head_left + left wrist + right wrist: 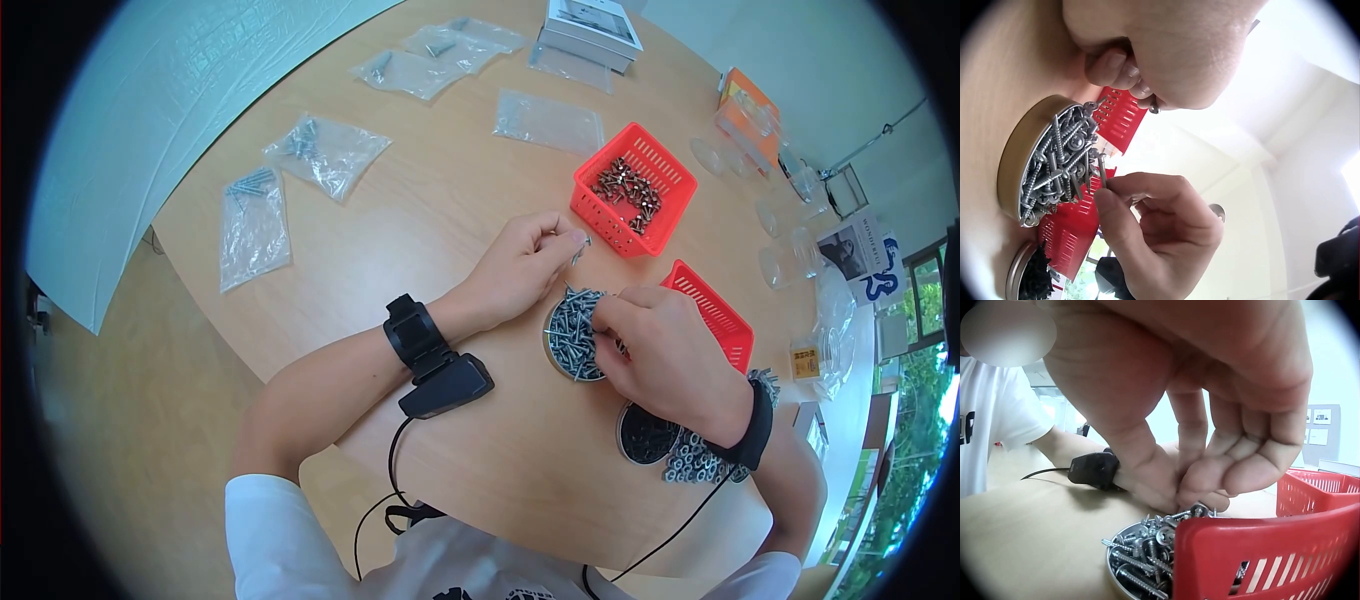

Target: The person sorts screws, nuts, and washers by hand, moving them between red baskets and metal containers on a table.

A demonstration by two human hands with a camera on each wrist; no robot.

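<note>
My left hand (515,268) pinches a small silver screw (580,251) at its fingertips, in front of a red basket; its head also shows below the curled fingers in the left wrist view. A round tin (1011,156) heaped with silver screws (574,338) stands on the table between my hands. Over the tin, my right hand (672,350) pinches another screw (1102,170) between thumb and forefinger, which shows best in the left wrist view. In the right wrist view the fingers of the right hand (1229,434) hang just above the heap.
The red basket (592,208) ahead holds brownish screws. A second red basket (722,325) stands right of the tin. Nearer me are a tin of black screws (645,436) and a cluster of nuts (695,462). Plastic bags (255,232) with hardware lie at left and back, near a white box (590,38).
</note>
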